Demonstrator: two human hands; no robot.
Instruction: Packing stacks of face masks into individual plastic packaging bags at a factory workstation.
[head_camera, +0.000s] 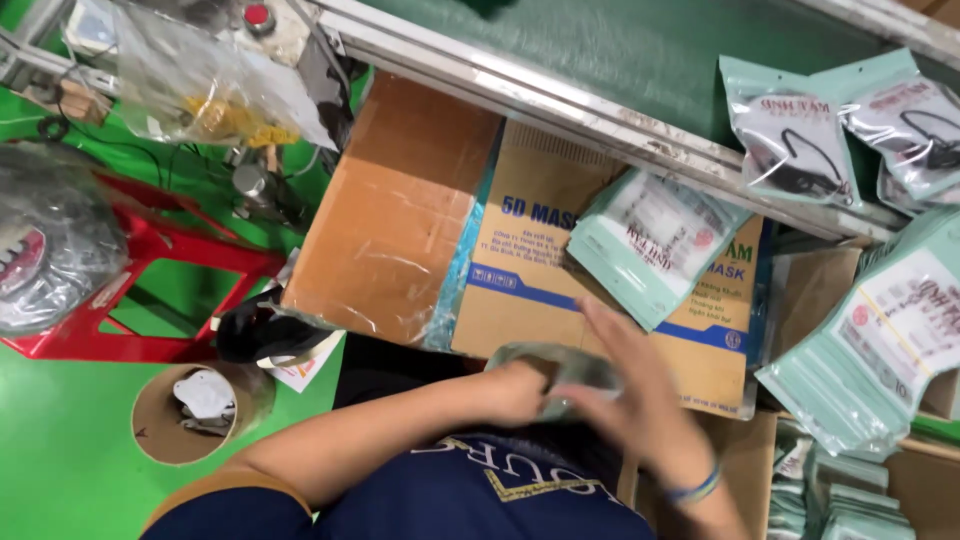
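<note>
Holding a small bundle of mint-green pouches low over the near edge of the cardboard box, we've got both hands on it. Our left hand has its grip closed around the bundle's left end, while our right hand lies over the right end, fingers loosely spread along the top; motion blur hides the exact pinch. These look light, thin and floppy, with slick film that could slide, so we'd judge the short ends the best hold, squeezing the stack flat. A loose pouch rests on the box's far right, against the conveyor rail, and a fanned stack sits at the right edge.
</note>
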